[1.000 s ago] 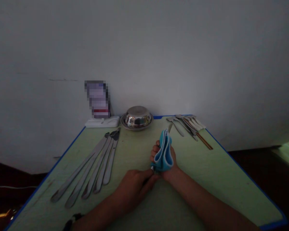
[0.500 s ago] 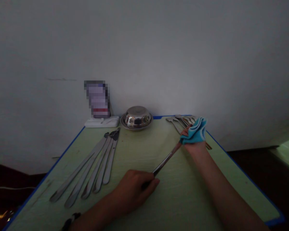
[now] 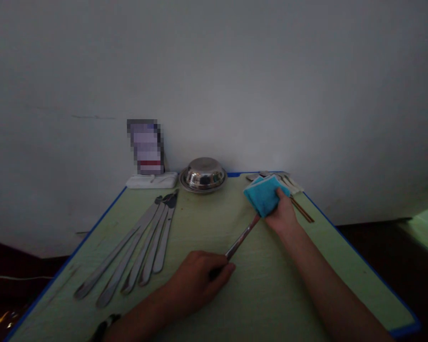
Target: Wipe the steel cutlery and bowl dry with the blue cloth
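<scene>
My left hand [image 3: 196,285] is closed around the near end of a long metal utensil [image 3: 241,240] that slants up and to the right over the green table [image 3: 207,228]. My right hand [image 3: 282,216] grips a folded blue cloth [image 3: 264,194] wrapped over the utensil's far end, which is hidden under the cloth. The cloth sits just in front of a pile of cutlery [image 3: 288,185] at the table's far right.
Several long metal utensils [image 3: 139,247] lie side by side on the left of the table. A steel bowl [image 3: 203,174] stands at the far edge by the wall, with a white flat object [image 3: 151,180] and a blurred-out item [image 3: 146,147] to its left. The table has a blue rim.
My right hand slid the cloth along the utensil from near my left hand to its far end, then turned the cloth over so its flat side faces up. My left hand stayed put.
</scene>
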Demonstrator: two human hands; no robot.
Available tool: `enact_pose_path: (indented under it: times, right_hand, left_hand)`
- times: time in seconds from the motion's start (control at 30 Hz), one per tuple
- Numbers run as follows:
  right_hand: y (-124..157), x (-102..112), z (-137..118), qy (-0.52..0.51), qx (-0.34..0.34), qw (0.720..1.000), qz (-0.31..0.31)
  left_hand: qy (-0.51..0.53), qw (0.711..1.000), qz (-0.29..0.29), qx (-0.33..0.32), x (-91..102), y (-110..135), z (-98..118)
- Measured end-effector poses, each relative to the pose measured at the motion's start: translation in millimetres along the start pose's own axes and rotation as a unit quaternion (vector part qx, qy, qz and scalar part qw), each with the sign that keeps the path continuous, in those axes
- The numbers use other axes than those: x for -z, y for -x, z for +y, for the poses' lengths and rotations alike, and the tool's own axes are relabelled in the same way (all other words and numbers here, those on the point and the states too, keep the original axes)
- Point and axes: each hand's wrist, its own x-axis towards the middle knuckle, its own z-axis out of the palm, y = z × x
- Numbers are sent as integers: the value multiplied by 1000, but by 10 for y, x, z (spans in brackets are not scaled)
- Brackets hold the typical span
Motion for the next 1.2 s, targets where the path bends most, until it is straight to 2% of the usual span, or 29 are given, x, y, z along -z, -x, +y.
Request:
enact_pose_path:
  times: [0.13,0.27,0.47,0.57,0.7,0.8,0.9,0.97,1.07,1.2]
  right_hand:
    - [39,-23,20,28,3,998,-57]
    - [100,-78,113,17,-19,998,-57]
    - [230,-86,329,-51,-23,991,-122]
    - [405,-95,492,-100,-67,978,-170]
    - [593,-125,685,-85,-156,960,-216]
    - [505,-137,603,-50,-168,966,-191]
    - [267,-128,352,-53,-84,991,-94]
    - [128,-115,218,-54,-41,996,-63]
    - [53,-96,180,-36,-40,996,-68]
    - [158,-69,330,-88,-67,983,-144]
  left_hand:
    - [1,1000,-4,3,-3,0,-7]
    - [24,1000,-6,12,-4,1,-27]
    - [85,992,25,88,15,-29,-82]
    - [80,992,27,92,13,-50,-98]
    - [61,995,13,77,6,-66,-77]
    - [37,997,17,62,8,-67,-42]
    - [17,998,12,53,4,-59,-29]
    - [18,998,7,57,-8,-51,-42]
    - [34,997,1,64,-33,-36,-81]
    - [16,998,3,55,-61,-22,-107]
